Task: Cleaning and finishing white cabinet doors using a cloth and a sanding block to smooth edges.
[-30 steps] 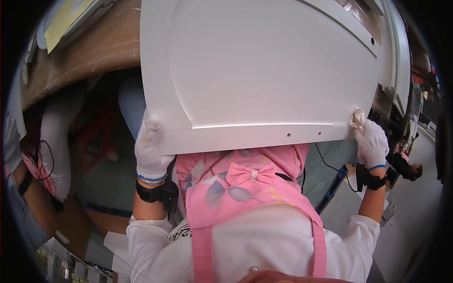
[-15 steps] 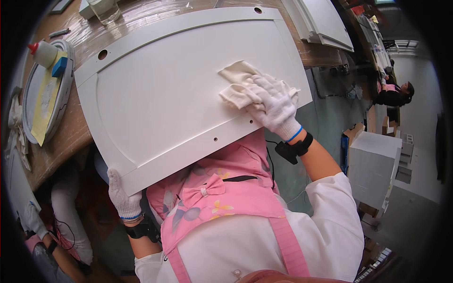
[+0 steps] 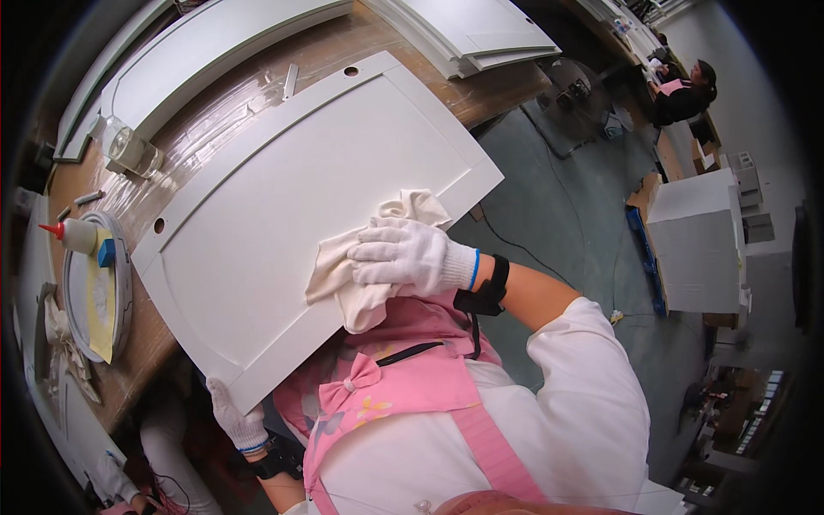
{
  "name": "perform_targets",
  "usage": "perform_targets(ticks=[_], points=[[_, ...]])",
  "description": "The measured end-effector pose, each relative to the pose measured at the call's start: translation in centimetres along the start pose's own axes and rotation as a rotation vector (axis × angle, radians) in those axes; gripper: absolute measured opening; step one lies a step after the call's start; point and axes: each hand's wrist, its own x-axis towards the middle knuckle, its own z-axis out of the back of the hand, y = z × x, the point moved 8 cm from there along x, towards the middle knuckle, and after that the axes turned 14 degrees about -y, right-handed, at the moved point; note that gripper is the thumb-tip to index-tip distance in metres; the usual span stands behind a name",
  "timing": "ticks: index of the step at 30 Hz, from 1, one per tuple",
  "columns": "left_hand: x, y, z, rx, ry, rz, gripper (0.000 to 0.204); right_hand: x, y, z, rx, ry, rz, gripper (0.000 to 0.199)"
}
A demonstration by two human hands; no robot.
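Note:
A white cabinet door [image 3: 300, 180] with a recessed middle lies tilted across the table's near edge, overhanging toward my apron. My right hand [image 3: 412, 257], in a white knit glove, presses a crumpled cream cloth [image 3: 339, 266] onto the door's near edge, fingers together. Part of the cloth hangs over that edge. Gloved as well, my left hand [image 3: 236, 421] grips the door's near left corner, with the thumb at its side and the other fingers hidden underneath. Two round holes show along the far rail.
On the wrapped table [image 3: 215, 112] stand a clear bottle [image 3: 133, 150] and a round lid [image 3: 123, 300] bearing a red-tipped squeeze bottle [image 3: 73, 233], yellow sheet and blue block [image 3: 106, 253]. White panels [image 3: 468, 30] are stacked behind. Co-workers appear lower left and far right.
My right hand has drawn the cloth left and toward me, to the door's near edge. The view has shifted, showing more of the table's far side. My left hand keeps its corner.

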Motion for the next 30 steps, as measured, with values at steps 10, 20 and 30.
perform_targets(ticks=[10,20,30], points=[[-0.2,-0.2,0.0,0.075,-0.031,-0.021,0.054,-20.6,-20.7,23.1,-0.762,-0.264,-1.302,0.039],[0.2,-0.5,0.4,0.080,-0.005,-0.014,0.055,-10.2,-18.9,13.5,-0.757,0.214,-1.068,0.038],[-0.2,-0.4,-0.1,0.083,-0.016,-0.011,0.060,-9.7,-18.3,13.1,-0.763,0.198,-0.982,0.033]])
